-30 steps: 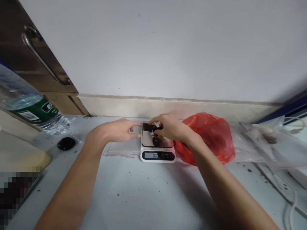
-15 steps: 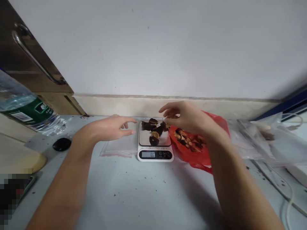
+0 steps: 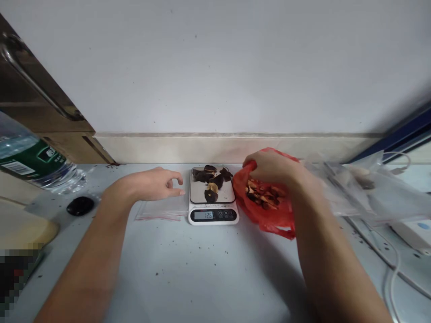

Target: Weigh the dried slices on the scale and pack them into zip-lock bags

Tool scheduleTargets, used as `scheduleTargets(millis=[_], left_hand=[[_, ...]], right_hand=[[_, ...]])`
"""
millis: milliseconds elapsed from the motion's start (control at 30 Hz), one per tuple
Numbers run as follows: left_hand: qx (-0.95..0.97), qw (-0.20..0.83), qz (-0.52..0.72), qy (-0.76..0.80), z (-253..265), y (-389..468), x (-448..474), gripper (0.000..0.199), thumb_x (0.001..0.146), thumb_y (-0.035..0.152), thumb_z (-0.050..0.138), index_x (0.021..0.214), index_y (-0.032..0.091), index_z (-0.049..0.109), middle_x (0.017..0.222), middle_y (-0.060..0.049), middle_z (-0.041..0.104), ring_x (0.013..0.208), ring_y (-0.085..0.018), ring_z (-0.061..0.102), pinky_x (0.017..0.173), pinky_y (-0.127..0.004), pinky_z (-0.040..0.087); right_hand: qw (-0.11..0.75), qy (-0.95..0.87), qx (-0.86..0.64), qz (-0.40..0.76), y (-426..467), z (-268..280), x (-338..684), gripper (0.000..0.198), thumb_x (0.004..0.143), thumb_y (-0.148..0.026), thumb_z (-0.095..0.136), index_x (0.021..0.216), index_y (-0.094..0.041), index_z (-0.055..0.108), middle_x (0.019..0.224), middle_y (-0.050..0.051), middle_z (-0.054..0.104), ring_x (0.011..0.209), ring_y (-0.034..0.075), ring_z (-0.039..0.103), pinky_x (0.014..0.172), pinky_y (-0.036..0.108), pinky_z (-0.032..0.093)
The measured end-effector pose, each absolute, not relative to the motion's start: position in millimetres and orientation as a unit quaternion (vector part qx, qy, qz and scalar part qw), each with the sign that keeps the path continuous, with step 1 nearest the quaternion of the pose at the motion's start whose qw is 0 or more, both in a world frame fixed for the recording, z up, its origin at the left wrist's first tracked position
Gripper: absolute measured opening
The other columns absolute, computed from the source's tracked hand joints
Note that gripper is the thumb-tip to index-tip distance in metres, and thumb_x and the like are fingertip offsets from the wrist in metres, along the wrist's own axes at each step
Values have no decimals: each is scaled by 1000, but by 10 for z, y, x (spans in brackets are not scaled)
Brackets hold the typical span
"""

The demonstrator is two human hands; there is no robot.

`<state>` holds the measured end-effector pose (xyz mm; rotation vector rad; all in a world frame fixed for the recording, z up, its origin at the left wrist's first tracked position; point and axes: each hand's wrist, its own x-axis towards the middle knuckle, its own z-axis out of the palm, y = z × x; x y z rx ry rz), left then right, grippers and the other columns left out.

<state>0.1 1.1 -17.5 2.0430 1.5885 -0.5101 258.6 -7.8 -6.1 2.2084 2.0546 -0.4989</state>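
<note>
Several dark dried mushroom pieces (image 3: 211, 194) lie on the plate of a white kitchen scale (image 3: 195, 218), whose display reads about 12.6. Left of the scale hovers my left hand (image 3: 156, 185), empty, its thumb and bent forefinger apart. Beneath it is a stack of clear zip bags (image 3: 163, 210). My right hand (image 3: 269, 165) has its fingers closed on the upper left rim of a red plastic bag (image 3: 247, 208); the fingertips are partly hidden by the film. Inside that bag are many brown dried mushroom pieces (image 3: 266, 197).
A water bottle (image 3: 37, 161) with a green label and a black oval object (image 3: 80, 206) are at left. Clear bags (image 3: 357, 188) and white cables (image 3: 370, 246) lie at right. The wall (image 3: 215, 80) rises directly behind the scale. Dark crumbs dot the table (image 3: 188, 287).
My right hand has moved from beside the scale plate onto the red bag's rim. The display has gone from 0.0 to about 12.6. My left hand stays near the scale, its forefinger more bent.
</note>
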Motion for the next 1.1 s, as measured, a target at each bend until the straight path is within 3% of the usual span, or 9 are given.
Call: scheduleTargets(millis=[100, 300, 467, 533, 633, 733, 833, 933, 1100], left_hand=[[748, 251, -181, 587, -183, 15, -15, 59, 86, 59, 45, 131, 25, 62, 121, -11, 75, 99, -29, 72, 87, -38, 53], [752, 251, -175, 584, -187, 15, -14, 56, 86, 59, 46, 130, 28, 63, 115, -9, 76, 96, -28, 72, 83, -37, 53], [747, 245, -184, 590, -184, 19, 7, 57, 87, 60, 46, 131, 29, 62, 118, -9, 76, 98, -27, 72, 81, -35, 52], [753, 250, -179, 582, -182, 19, 8, 56, 87, 60, 46, 129, 28, 63, 117, -8, 76, 97, -26, 72, 80, -33, 52], [760, 255, -167, 574, -180, 13, 4, 52, 88, 58, 45, 125, 26, 63, 114, -8, 77, 96, -25, 72, 80, -32, 51], [760, 261, -158, 574, -186, 11, -9, 52, 87, 57, 46, 125, 26, 63, 112, -8, 77, 95, -25, 72, 81, -33, 52], [761, 264, -152, 573, -196, 18, -20, 53, 86, 58, 46, 125, 26, 63, 111, -8, 77, 94, -26, 71, 81, -34, 52], [761, 261, -157, 573, -190, 20, -23, 53, 86, 59, 46, 124, 27, 63, 111, -7, 77, 93, -25, 72, 78, -33, 52], [748, 247, -145, 600, -147, 24, -86, 54, 86, 59, 47, 130, 30, 62, 116, -5, 77, 98, -25, 73, 80, -31, 52]], right_hand=[[11, 654, 747, -118, -40, -81, 2585, 40, 71, -9, 55, 99, -23, 80, 86, 10, 78, 72, 23, 72, 56, 28, 46], [-75, 681, 725, -75, -32, -60, 2702, 63, 71, -7, 55, 130, -23, 71, 121, 11, 76, 98, 26, 71, 66, 28, 50], [-148, 709, 686, -70, -89, -4, 2555, 52, 79, -7, 56, 127, -22, 72, 106, 9, 78, 98, 26, 71, 76, 30, 53], [-140, 744, 644, -110, -71, -58, 2468, 52, 79, -6, 58, 127, -22, 72, 120, 10, 76, 107, 26, 70, 82, 29, 53], [-60, 777, 601, -175, -8, -191, 2349, 56, 78, -2, 61, 129, -23, 72, 133, 12, 72, 113, 27, 69, 82, 28, 54], [1, 788, 587, -186, 62, -308, 2260, 54, 79, 0, 61, 127, -21, 74, 123, 15, 75, 103, 26, 73, 77, 28, 53], [-3, 795, 589, -142, 109, -366, 2214, 51, 79, 3, 59, 122, -17, 76, 117, 17, 77, 105, 27, 72, 81, 30, 52], [-42, 789, 598, -131, 107, -333, 2223, 36, 82, -1, 59, 107, -14, 80, 106, 16, 79, 96, 26, 72, 77, 30, 51], [-180, 757, 613, -138, -27, -67, 2411, 13, 81, -14, 66, 83, -19, 79, 83, 6, 78, 74, 19, 67, 63, 28, 47]])
